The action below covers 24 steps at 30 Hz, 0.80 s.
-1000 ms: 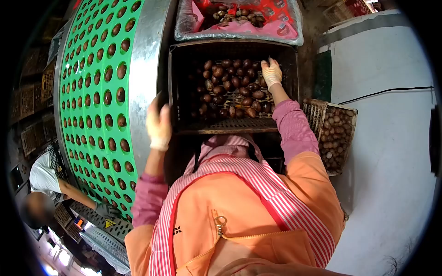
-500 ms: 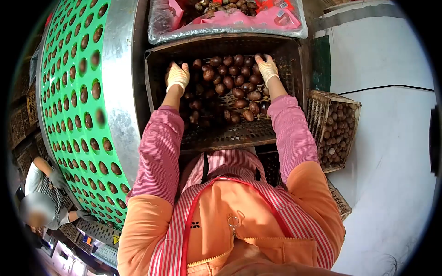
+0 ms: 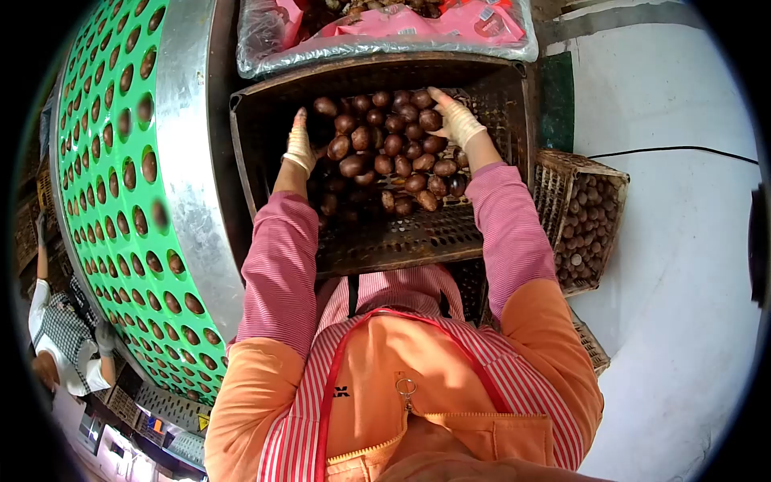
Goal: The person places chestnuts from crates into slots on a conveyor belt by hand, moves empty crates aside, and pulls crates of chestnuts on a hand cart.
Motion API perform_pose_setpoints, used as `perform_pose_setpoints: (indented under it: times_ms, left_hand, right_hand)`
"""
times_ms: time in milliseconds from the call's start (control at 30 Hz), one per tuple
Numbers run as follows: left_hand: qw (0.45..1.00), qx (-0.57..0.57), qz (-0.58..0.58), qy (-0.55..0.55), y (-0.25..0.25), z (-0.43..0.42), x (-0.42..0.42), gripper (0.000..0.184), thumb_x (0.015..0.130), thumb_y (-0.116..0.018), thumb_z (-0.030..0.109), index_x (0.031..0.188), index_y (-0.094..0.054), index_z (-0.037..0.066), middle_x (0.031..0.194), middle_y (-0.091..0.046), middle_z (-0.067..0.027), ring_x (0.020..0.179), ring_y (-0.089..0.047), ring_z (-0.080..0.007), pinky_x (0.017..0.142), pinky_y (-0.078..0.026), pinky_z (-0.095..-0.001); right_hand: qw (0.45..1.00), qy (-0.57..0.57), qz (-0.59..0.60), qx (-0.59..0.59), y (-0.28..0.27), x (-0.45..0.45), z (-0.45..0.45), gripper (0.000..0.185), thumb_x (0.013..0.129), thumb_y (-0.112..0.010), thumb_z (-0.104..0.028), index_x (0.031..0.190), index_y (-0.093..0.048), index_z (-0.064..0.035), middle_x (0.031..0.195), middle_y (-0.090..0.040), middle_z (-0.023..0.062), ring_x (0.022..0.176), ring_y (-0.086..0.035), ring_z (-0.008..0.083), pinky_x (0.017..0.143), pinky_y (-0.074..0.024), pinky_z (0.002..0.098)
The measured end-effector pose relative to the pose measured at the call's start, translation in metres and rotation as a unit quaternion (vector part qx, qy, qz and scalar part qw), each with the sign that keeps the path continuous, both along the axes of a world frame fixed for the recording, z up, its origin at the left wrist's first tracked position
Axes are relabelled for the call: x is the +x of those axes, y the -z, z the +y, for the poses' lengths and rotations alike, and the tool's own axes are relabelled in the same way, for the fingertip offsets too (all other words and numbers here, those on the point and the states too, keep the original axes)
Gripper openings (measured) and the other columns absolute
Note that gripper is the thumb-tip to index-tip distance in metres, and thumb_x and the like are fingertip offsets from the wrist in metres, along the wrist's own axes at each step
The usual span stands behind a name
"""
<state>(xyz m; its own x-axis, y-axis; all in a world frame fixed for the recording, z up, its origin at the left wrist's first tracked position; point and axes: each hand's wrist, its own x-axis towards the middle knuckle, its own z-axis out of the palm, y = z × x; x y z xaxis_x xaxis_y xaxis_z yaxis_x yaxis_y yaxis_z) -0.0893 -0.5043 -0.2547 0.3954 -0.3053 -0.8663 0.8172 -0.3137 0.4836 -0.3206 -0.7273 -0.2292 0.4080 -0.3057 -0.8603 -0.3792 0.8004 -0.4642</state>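
Observation:
A dark plastic crate point(image 3: 353, 261) stands in front of me with a heap of reddish-brown oval fruits point(image 3: 393, 145) that look like passion fruits. My left hand point(image 3: 298, 146) is down inside it at the heap's left side, fingers stretched away from me and thumb toward the fruits. At the far right of the heap, my right hand point(image 3: 458, 122) lies spread against the outer fruits. Both hands wear pale wraps with the fingertips bare. Neither one closes around a single fruit; the undersides of the fingers are partly hidden.
To the left rises a green sorting conveyor point(image 3: 120, 201) with fruits in its holes, edged by a metal rim point(image 3: 197, 145). Beyond the crate sits a plastic-lined box point(image 3: 385, 52) with pink bags. A fruit-filled crate point(image 3: 590, 225) stands right. Another person point(image 3: 68, 337) works at lower left.
My hands have moved inward from the crate's sides to the heap, and the fruits are gathered closer together. The crate appears slightly further left. The other person has shifted, one arm now stretched out.

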Motion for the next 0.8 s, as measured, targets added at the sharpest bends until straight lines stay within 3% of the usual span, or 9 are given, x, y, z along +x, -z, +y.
perform_pose_setpoints:
  times_ms: [33, 67, 167, 200, 300, 367, 533, 633, 800]
  left_hand:
    - [0.999, 0.002, 0.001, -0.034, -0.011, -0.001, -0.006, 0.087, 0.079, -0.056, 0.073, 0.141, -0.044, 0.013, 0.141, -0.046, -0.0116, 0.128, -0.045, -0.0309, 0.103, -0.04, -0.0511]
    - [0.998, -0.064, 0.028, -0.001, -0.025, 0.001, -0.006, 0.092, 0.081, -0.054, 0.071, 0.15, -0.029, 0.016, 0.156, -0.026, -0.0082, 0.138, -0.031, -0.0341, 0.104, -0.035, -0.0562]
    - [0.993, -0.094, 0.042, 0.053, -0.011, 0.018, -0.002, 0.091, 0.082, -0.051, 0.072, 0.151, -0.029, 0.016, 0.154, -0.028, -0.0089, 0.138, -0.032, -0.033, 0.104, -0.035, -0.0551]
    - [0.991, -0.101, 0.038, 0.085, -0.015, 0.016, -0.005, 0.087, 0.083, -0.05, 0.072, 0.148, -0.035, 0.016, 0.15, -0.036, -0.0098, 0.134, -0.036, -0.0328, 0.102, -0.037, -0.0557]
    - [0.991, -0.076, 0.046, 0.099, -0.019, 0.013, -0.009, 0.079, 0.085, -0.049, 0.071, 0.139, -0.048, 0.014, 0.138, -0.049, -0.0129, 0.126, -0.047, -0.0329, 0.096, -0.044, -0.0553]
    - [0.989, -0.106, 0.058, 0.091, -0.03, 0.016, -0.012, 0.077, 0.086, -0.051, 0.068, 0.14, -0.045, 0.013, 0.139, -0.048, -0.0132, 0.126, -0.048, -0.0332, 0.093, -0.049, -0.0543]
    - [0.969, -0.195, 0.1, 0.112, -0.045, 0.033, -0.021, 0.08, 0.083, -0.064, 0.061, 0.143, -0.039, 0.014, 0.141, -0.045, -0.0118, 0.124, -0.049, -0.0321, 0.083, -0.057, -0.0466]
    - [0.973, -0.183, 0.022, 0.14, -0.066, 0.038, -0.029, 0.08, 0.079, -0.069, 0.061, 0.14, -0.042, 0.018, 0.14, -0.045, -0.0096, 0.122, -0.05, -0.0303, 0.08, -0.057, -0.0426]
    - [0.981, -0.116, -0.067, 0.141, -0.08, 0.007, -0.044, 0.071, 0.079, -0.074, 0.048, 0.137, -0.045, 0.019, 0.134, -0.049, -0.0087, 0.118, -0.05, -0.0261, 0.091, -0.049, -0.0457]
  right_hand:
    - [0.999, -0.032, -0.025, 0.017, 0.001, 0.007, 0.0, 0.084, 0.079, -0.07, -0.058, 0.142, -0.041, -0.0088, 0.149, -0.033, 0.0136, 0.131, -0.041, 0.0283, 0.102, -0.0416, 0.0477]
    - [0.999, -0.009, -0.016, 0.032, 0.0, 0.008, 0.003, 0.081, 0.08, -0.071, -0.054, 0.142, -0.042, -0.0104, 0.149, -0.034, 0.012, 0.131, -0.04, 0.0284, 0.101, -0.0429, 0.0489]
    - [0.995, 0.048, 0.001, 0.091, -0.011, 0.02, 0.017, 0.075, 0.081, -0.073, -0.048, 0.141, -0.043, -0.0139, 0.146, -0.036, 0.0085, 0.129, -0.041, 0.0285, 0.097, -0.0459, 0.0525]
    - [0.991, 0.065, 0.007, 0.113, -0.016, 0.023, 0.021, 0.073, 0.081, -0.073, -0.046, 0.14, -0.043, -0.0149, 0.146, -0.037, 0.0076, 0.128, -0.041, 0.0284, 0.096, -0.0467, 0.0538]
    - [0.993, 0.068, -0.003, 0.094, -0.033, 0.026, 0.04, 0.071, 0.081, -0.074, -0.044, 0.139, -0.043, -0.0183, 0.147, -0.033, 0.0076, 0.135, -0.027, 0.0319, 0.093, -0.049, 0.0583]
    - [0.99, 0.044, -0.048, 0.122, -0.015, 0.024, 0.046, 0.075, 0.079, -0.076, -0.044, 0.141, -0.041, -0.0198, 0.145, -0.035, 0.009, 0.13, -0.035, 0.0329, 0.089, -0.052, 0.0577]
    - [0.975, -0.002, -0.158, 0.156, -0.055, 0.039, 0.088, 0.075, 0.08, -0.073, -0.049, 0.139, -0.043, -0.0152, 0.143, -0.041, 0.0102, 0.125, -0.047, 0.0318, 0.087, -0.0541, 0.0554]
    - [0.969, -0.028, -0.196, 0.147, -0.06, 0.048, 0.104, 0.074, 0.081, -0.07, -0.054, 0.138, -0.044, -0.0153, 0.141, -0.045, 0.0101, 0.123, -0.05, 0.0302, 0.087, -0.0546, 0.0542]
    - [0.981, 0.029, -0.14, 0.132, -0.07, 0.061, 0.106, 0.073, 0.083, -0.065, -0.058, 0.14, -0.041, -0.0201, 0.138, -0.048, 0.0054, 0.12, -0.052, 0.0271, 0.09, -0.0494, 0.0506]
